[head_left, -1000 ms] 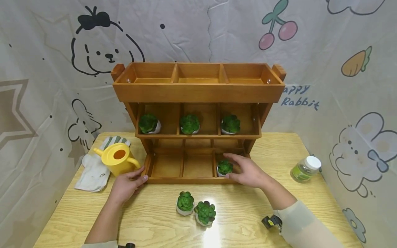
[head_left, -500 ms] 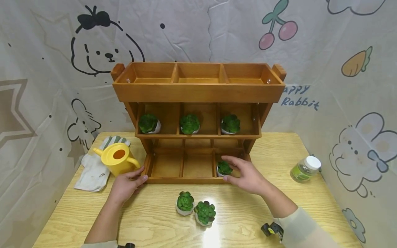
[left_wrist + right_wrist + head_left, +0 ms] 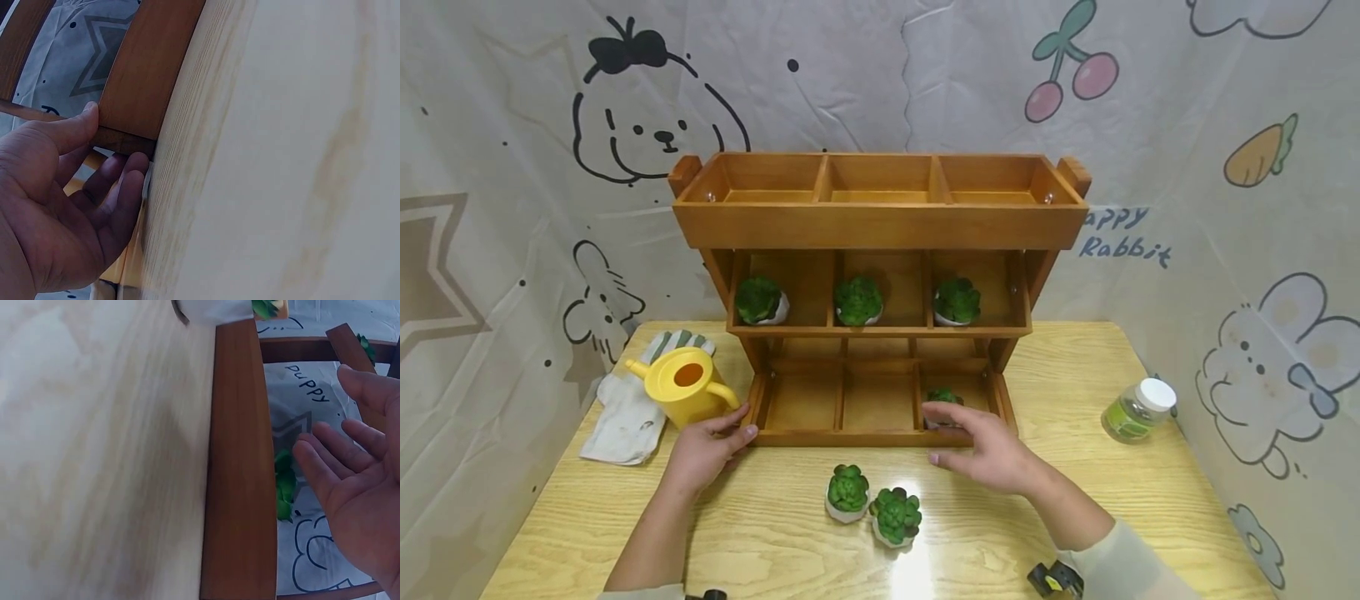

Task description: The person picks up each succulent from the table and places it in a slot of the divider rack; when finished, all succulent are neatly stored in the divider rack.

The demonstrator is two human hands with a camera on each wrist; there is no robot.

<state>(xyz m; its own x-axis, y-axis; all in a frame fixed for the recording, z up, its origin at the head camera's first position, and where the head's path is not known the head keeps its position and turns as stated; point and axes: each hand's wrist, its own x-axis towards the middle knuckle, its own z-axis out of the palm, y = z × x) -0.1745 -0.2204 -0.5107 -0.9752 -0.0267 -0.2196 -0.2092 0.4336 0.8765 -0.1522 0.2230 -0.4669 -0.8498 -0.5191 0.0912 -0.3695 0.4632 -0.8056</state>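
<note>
A brown wooden three-tier plant shelf (image 3: 880, 227) stands on the table. At the front left corner of its bottom tier, my left hand (image 3: 703, 450) grips the wood; the left wrist view has the thumb on the front and curled fingers at the end. My right hand (image 3: 988, 446), fingers extended and thumb apart, is in front of the bottom right compartment, holding nothing. Partly hidden behind its fingers, a small potted succulent (image 3: 943, 394) sits in that compartment. Two more potted succulents, one left (image 3: 847, 492) and one right (image 3: 897, 517), stand before the shelf.
The middle tier bears three potted succulents, one per compartment, including a middle one (image 3: 859, 300). Left of the shelf, a yellow watering can (image 3: 681, 383) stands by white gloves (image 3: 625, 421). A white-lidded jar (image 3: 1138, 408) is at the right. A printed cloth (image 3: 880, 75) hangs behind.
My right hand has drawn back from the succulent in the bottom right compartment, toward the table front. The plant stays there. My left hand keeps its place at the shelf corner.
</note>
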